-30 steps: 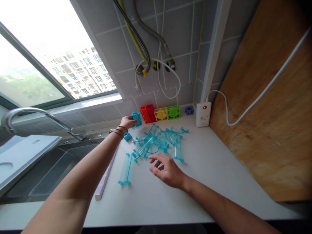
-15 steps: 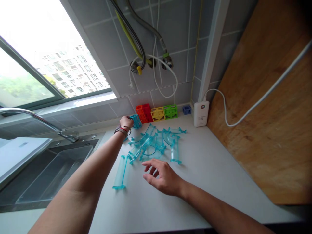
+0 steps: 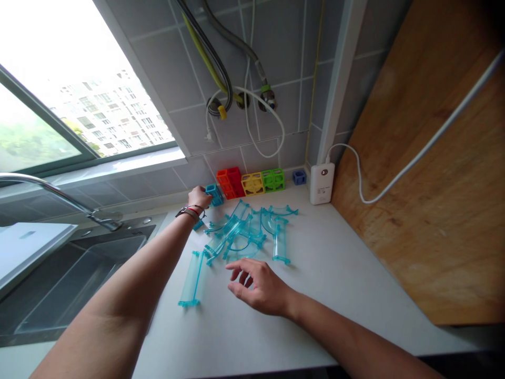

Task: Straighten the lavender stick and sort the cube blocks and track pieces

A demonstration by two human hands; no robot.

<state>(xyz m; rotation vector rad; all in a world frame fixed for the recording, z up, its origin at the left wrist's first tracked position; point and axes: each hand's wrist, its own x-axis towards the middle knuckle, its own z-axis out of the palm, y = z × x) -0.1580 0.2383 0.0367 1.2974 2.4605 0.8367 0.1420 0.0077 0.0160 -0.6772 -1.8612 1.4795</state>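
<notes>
At the back of the counter, my left hand [image 3: 200,198] is closed on a blue openwork cube block [image 3: 214,195], just left of a red block [image 3: 230,183]. Most of its fingertips are hidden. My right hand [image 3: 260,286] hovers over the counter, fingers loosely curved and apart, holding nothing. Just beyond it lies a loose pile of clear teal plastic track pieces [image 3: 239,235]. One straight track piece [image 3: 191,279] lies apart on the left, nearer me. Part of another blue piece [image 3: 198,225] shows beneath my left wrist.
Right of the red block stand yellow [image 3: 252,184] and green blocks [image 3: 273,180], then a small dark blue block [image 3: 299,177]. A white power bank [image 3: 322,183] with a cable stands in the corner by a wooden board [image 3: 418,173]. The sink [image 3: 79,273] and faucet [image 3: 63,192] are left.
My left hand and the blue block have shifted slightly left, away from the red block. The view has moved a little; my right hand stays nearly where it was.
</notes>
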